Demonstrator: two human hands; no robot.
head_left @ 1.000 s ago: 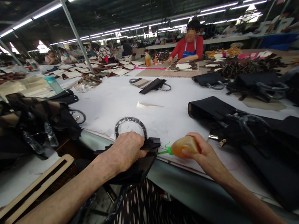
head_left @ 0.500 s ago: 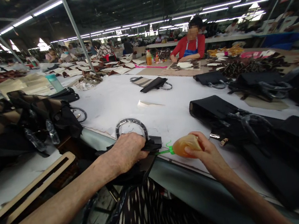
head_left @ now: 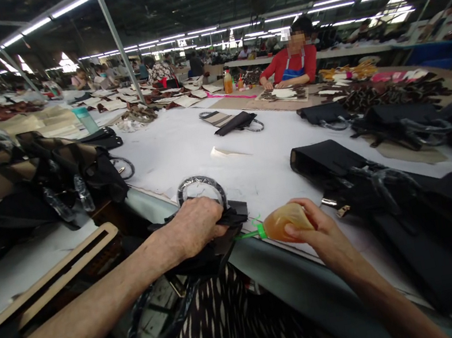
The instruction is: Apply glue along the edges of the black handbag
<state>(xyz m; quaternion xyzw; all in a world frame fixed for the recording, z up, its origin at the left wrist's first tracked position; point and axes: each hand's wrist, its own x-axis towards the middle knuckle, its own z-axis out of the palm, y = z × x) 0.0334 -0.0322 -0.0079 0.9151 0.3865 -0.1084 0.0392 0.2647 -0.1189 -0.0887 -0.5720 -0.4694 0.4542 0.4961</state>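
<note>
My left hand (head_left: 203, 222) is closed on a black bag piece (head_left: 213, 256) at the table's near edge; its fingertips are partly hidden. A round handle in clear wrap (head_left: 198, 181) stands up just behind that hand. In my right hand (head_left: 311, 221) is a soft bottle of amber liquid (head_left: 285, 222), held on its side. Its green cap (head_left: 261, 231) and thin green nozzle point left, with the nozzle tip close to the black piece's right edge. Whether the tip touches it is too small to tell.
Black bags lie on the right (head_left: 330, 162) and are heaped at the left (head_left: 32, 185). A striped piece with handles (head_left: 230, 120) lies farther back on the white table (head_left: 161, 151). Across it, a person in red (head_left: 307, 61) works. A tan frame strip (head_left: 69, 272) is at lower left.
The view has shifted slightly, moving most things a little to the right. The bottle remains in my right hand, its nozzle still close to the black piece, and my left hand keeps its hold.
</note>
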